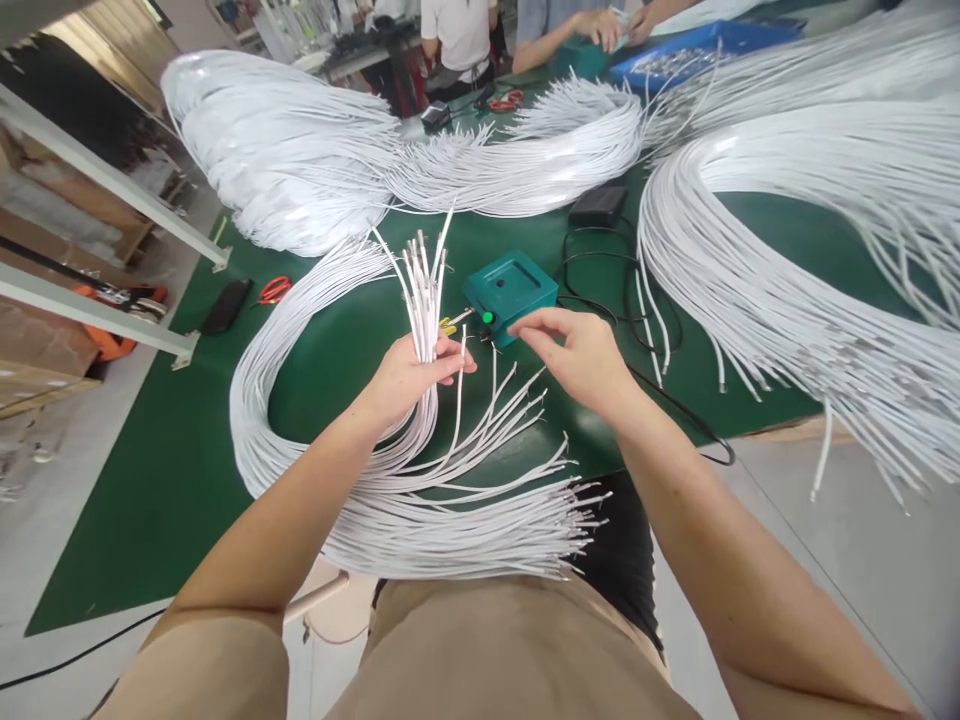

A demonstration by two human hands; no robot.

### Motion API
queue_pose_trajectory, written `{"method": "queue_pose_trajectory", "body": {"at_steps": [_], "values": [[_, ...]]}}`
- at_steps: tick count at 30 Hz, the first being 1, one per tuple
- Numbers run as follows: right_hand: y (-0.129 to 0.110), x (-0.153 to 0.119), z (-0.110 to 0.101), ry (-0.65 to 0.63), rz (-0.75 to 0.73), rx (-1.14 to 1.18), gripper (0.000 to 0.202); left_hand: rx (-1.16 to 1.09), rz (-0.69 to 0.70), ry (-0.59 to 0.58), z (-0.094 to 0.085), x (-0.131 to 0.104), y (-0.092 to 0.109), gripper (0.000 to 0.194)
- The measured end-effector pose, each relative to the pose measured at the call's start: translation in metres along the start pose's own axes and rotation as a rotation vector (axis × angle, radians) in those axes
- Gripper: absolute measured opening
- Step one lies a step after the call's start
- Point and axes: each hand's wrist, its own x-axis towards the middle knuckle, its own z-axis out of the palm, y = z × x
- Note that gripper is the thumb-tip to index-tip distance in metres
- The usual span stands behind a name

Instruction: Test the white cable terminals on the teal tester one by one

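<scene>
Beside the box (529,290), left hand (405,380) grips wires (426,312) (right hand's (583,362) pinch: contents unclear); slack fingers could spill them.

- Orange-handled scissors (276,288) lay on the green tabletop (161,440), near a dark flat object (226,306).
- A white metal frame (112,178) stood along the table's left side.
- An orange object (105,335) sat beside cardboard boxes (34,345).
- Red-handled scissors (501,105) lay farther back.
- A person in white (459,35) was in the background.
- A blue tray (739,40) held small pieces, near another person (534,55).
</scene>
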Motion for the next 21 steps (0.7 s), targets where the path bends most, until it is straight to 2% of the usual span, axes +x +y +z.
{"method": "queue_pose_trajectory", "body": {"at_steps": [4,7,9,13,18,21], "values": [[-0.022,0.025,0.022,-0.229,0.008,0.348,0.028,-0.069,0.014,0.015,-0.008,-0.004,0.003,0.031],[-0.033,0.038,0.034,-0.377,0.023,0.45,0.028,-0.097,0.003,0.04,-0.016,-0.004,0.002,0.03],[-0.037,0.044,0.04,-0.427,0.036,0.466,0.024,-0.125,0.0,0.052,-0.022,-0.002,0.0,0.03],[-0.042,0.053,0.051,-0.399,0.064,0.371,0.017,-0.143,0.014,0.067,-0.034,0.001,-0.008,0.041],[-0.043,0.062,0.064,-0.339,0.052,0.132,0.012,-0.146,0.007,0.033,-0.045,0.005,-0.014,0.041],[-0.041,0.068,0.065,-0.329,0.044,0.036,0.011,-0.136,-0.021,0.051,-0.05,0.009,-0.018,0.044]]}}
